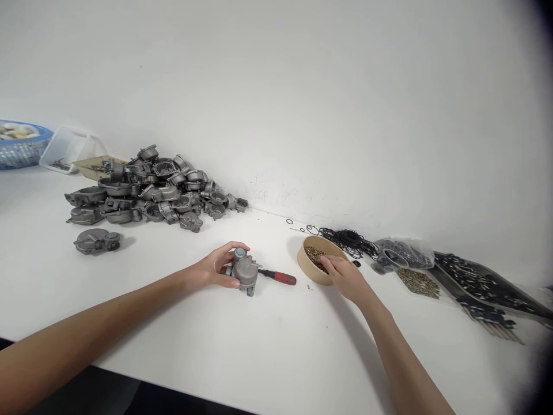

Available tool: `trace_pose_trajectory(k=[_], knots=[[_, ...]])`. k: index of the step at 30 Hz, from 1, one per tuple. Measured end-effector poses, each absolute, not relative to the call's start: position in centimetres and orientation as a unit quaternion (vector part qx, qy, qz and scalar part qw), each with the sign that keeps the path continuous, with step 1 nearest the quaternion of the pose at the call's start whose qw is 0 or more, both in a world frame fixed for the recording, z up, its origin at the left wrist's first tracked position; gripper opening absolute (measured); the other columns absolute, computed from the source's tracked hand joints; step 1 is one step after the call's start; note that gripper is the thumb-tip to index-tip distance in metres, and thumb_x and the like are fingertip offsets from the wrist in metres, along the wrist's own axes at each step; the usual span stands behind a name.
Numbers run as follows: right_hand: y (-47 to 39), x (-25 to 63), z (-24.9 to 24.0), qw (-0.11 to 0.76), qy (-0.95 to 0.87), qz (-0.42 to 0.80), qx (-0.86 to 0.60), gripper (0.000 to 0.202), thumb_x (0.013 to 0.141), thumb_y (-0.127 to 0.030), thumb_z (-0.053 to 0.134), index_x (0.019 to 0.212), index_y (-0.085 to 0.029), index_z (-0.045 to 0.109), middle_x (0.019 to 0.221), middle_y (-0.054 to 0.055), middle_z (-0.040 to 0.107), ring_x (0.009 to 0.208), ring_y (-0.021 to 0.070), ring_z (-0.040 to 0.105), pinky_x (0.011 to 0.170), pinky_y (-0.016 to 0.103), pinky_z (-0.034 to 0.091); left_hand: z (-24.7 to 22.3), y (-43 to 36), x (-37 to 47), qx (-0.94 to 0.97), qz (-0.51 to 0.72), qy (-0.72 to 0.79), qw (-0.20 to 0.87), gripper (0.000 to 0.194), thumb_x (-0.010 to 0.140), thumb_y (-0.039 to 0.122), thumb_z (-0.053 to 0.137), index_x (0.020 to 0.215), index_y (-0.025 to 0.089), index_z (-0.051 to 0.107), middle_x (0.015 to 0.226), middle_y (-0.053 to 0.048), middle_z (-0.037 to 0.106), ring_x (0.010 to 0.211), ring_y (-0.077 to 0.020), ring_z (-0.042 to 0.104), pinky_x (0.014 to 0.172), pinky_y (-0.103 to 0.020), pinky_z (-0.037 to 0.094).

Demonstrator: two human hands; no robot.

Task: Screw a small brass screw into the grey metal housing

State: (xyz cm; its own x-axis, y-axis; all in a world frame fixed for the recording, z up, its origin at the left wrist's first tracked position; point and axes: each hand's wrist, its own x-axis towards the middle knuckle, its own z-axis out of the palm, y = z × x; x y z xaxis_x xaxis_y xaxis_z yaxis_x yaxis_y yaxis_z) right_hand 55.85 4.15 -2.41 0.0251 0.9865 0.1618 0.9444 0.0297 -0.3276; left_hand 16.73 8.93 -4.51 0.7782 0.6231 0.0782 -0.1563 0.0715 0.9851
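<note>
My left hand is closed around a grey metal carburetor at the middle of the table, thumb and fingers on its near and far sides. Just right of it lies a screwdriver with a red and black handle, its shaft end partly hidden by the carburetor. My right hand reaches into a round cardboard bowl of small brass-coloured screws. Its fingertips are pinched together among the screws, and whatever they hold is hidden. Beside the bowl, a tiny loose piece lies on the table.
Grey metal bowl-shaped castings are piled at the back left, with one casting apart. Behind them stand a clear plastic bin and a blue basket. Black rubber rings, bagged parts and a tray of black parts line the right.
</note>
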Motion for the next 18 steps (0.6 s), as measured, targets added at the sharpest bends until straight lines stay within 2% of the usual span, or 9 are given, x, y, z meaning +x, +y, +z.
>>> trace_pose_trajectory(k=[5, 9, 14, 18], knots=[[4.2, 56.4, -2.8, 0.23, -0.68, 0.043, -0.695, 0.038, 0.096, -0.044, 0.047, 0.099, -0.025, 0.08, 0.119, 0.005, 0.077, 0.113, 0.0297, 0.071, 0.094, 0.042, 0.057, -4.4, 8.9, 16.7, 0.621, 0.277, 0.184, 0.71, 0.08, 0.073, 0.029, 0.089, 0.138, 0.025, 0.044, 0.132, -0.016, 0.061, 0.108, -0.0305, 0.067, 0.086, -0.041, 0.055], [4.4, 57.1, -3.4, 0.271, -0.663, 0.026, -0.697, 0.031, 0.089, -0.039, 0.056, 0.1, -0.025, 0.081, 0.113, 0.005, 0.079, 0.103, 0.0287, 0.074, 0.093, 0.043, 0.059, -4.5, 8.9, 16.7, 0.621, 0.276, 0.182, 0.711, 0.079, 0.074, 0.028, 0.089, 0.138, 0.026, 0.044, 0.132, -0.016, 0.061, 0.104, -0.0293, 0.068, 0.084, -0.041, 0.055], [4.6, 57.8, -4.0, 0.307, -0.644, 0.006, -0.701, 0.027, 0.085, -0.035, 0.059, 0.097, -0.025, 0.081, 0.105, 0.005, 0.08, 0.088, 0.0275, 0.077, 0.084, 0.042, 0.062, -4.8, 9.1, 16.8, 0.62, 0.279, 0.181, 0.711, 0.079, 0.072, 0.028, 0.089, 0.138, 0.027, 0.045, 0.13, -0.015, 0.061, 0.107, -0.0305, 0.067, 0.085, -0.042, 0.055], [4.6, 57.9, -4.1, 0.311, -0.635, -0.003, -0.707, 0.026, 0.084, -0.035, 0.06, 0.095, -0.024, 0.082, 0.094, 0.005, 0.081, 0.083, 0.0281, 0.077, 0.078, 0.041, 0.062, -4.8, 9.1, 16.8, 0.624, 0.282, 0.179, 0.707, 0.076, 0.073, 0.026, 0.089, 0.139, 0.027, 0.05, 0.136, -0.014, 0.058, 0.125, -0.0359, 0.057, 0.088, -0.041, 0.054]])
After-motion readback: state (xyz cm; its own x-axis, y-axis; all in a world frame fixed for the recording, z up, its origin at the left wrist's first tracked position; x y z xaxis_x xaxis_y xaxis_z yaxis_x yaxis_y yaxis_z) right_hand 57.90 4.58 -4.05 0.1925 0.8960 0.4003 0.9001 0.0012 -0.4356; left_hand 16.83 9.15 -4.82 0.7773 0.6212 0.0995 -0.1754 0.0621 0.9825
